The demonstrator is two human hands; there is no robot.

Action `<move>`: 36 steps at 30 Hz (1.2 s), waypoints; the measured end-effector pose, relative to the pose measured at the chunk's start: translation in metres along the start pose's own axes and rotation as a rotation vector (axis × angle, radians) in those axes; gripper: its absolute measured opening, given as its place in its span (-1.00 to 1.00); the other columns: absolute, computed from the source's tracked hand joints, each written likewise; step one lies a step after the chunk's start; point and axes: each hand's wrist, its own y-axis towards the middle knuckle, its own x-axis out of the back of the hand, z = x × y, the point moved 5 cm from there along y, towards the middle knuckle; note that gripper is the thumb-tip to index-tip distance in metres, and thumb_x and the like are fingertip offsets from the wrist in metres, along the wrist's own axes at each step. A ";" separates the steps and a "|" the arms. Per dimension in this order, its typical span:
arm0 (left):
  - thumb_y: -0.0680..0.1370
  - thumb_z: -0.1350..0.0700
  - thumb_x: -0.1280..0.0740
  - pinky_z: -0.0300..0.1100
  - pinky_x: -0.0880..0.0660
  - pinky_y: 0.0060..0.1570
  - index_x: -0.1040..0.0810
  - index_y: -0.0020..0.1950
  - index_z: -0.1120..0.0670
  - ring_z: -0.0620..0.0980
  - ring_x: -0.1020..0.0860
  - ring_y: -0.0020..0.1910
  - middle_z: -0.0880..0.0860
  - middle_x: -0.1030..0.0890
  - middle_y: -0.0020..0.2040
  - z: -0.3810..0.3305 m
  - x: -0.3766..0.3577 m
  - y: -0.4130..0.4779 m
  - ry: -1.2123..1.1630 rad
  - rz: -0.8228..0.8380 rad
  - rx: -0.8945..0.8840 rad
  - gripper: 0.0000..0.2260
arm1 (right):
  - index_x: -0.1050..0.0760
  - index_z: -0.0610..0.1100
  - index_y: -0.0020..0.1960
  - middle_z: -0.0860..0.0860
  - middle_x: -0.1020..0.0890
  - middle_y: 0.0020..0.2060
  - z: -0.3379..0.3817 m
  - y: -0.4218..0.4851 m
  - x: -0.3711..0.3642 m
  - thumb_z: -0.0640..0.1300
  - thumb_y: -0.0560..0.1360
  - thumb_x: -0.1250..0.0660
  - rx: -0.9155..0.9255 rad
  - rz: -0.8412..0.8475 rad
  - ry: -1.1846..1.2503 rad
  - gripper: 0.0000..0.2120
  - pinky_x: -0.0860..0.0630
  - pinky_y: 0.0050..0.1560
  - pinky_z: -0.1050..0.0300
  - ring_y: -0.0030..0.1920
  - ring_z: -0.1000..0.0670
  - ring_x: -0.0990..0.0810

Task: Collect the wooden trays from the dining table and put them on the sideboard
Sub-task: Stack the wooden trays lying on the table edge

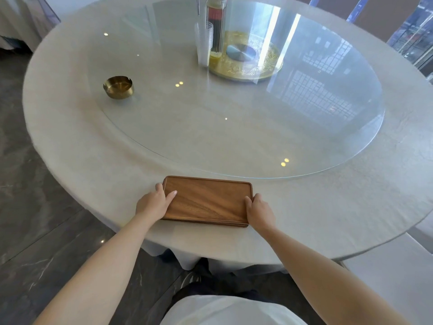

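Observation:
A rectangular brown wooden tray lies flat on the near edge of the round dining table, which is covered in a pale cloth. Thin edges under its front rim suggest a stack of trays. My left hand grips the tray's left short end, thumb on top. My right hand grips its right short end, thumb over the rim. The sideboard is not in view.
A large glass turntable covers the table's middle. On it stand a brass ashtray at the left, a gold centre plate, a clear cup and a tall bottle. Dark marble floor lies left; a white seat is right.

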 end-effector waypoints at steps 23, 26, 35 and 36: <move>0.55 -0.25 0.01 -0.04 -0.44 -0.10 -0.20 0.32 0.16 0.19 -0.55 0.04 0.18 -0.56 0.11 0.014 -0.005 0.005 -0.044 0.052 0.098 -0.44 | -0.28 -0.26 0.20 -0.25 -0.58 0.06 -0.005 -0.014 -0.007 0.06 0.59 -0.01 -0.089 0.036 0.151 -0.59 -0.34 -0.13 0.03 0.05 -0.25 -0.54; 0.51 -0.31 -0.04 0.00 -0.44 0.03 -0.24 0.31 0.19 0.20 -0.52 0.14 0.19 -0.53 0.19 0.015 -0.008 0.008 -0.142 0.123 0.119 -0.37 | -0.29 -0.29 0.23 -0.26 -0.56 0.12 -0.002 -0.012 -0.008 0.07 0.59 -0.05 -0.114 0.052 0.184 -0.55 -0.38 -0.05 0.01 0.12 -0.25 -0.51; 0.34 -0.39 -0.27 0.00 -0.47 0.09 -0.40 0.22 0.20 0.14 -0.51 0.12 0.13 -0.54 0.16 0.020 -0.016 0.021 -0.364 0.217 0.148 -0.26 | -0.33 -0.23 0.03 -0.09 -0.49 -0.12 -0.001 -0.001 -0.016 0.20 0.47 -0.24 -0.176 0.193 0.252 -0.52 -0.39 -0.14 0.08 -0.11 -0.10 -0.47; 0.33 -0.39 -0.29 0.00 -0.48 0.07 -0.46 0.12 0.19 0.13 -0.52 0.05 0.12 -0.56 0.08 0.021 -0.016 0.024 -0.380 0.214 0.138 -0.31 | -0.31 -0.22 -0.01 -0.07 -0.46 -0.17 -0.001 -0.001 -0.018 0.20 0.46 -0.25 -0.188 0.188 0.299 -0.53 -0.39 -0.16 0.07 -0.15 -0.09 -0.45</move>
